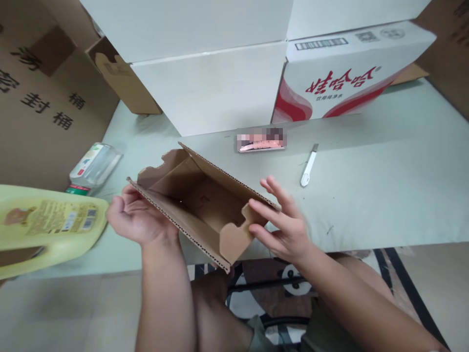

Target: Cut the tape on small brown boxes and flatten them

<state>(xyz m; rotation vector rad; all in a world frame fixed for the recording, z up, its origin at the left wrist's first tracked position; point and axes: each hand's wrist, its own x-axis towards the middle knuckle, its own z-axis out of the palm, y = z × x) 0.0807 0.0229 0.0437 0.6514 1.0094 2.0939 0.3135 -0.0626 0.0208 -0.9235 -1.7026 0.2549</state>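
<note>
A small brown cardboard box [210, 195] is tilted over the front edge of the table, its open top facing me and its inside bare. My left hand [141, 217] cups it from the left; the fingertips are partly hidden behind the cardboard. On the right, my right hand [287, 227] grips the box's wall and notched end flap, thumb and index finger on the flap. A white utility knife [309, 167] lies on the table beyond my right hand, blade end pointing away. Behind the box rests a small pink item [261, 143], partly blurred.
White boxes [208, 93] and a red-and-white carton [330, 85] line the back. At left stand a large cardboard carton [44, 112] and another small brown box [128, 83]. A clear bottle [97, 168] and a yellow jug [54, 220] are near my left hand.
</note>
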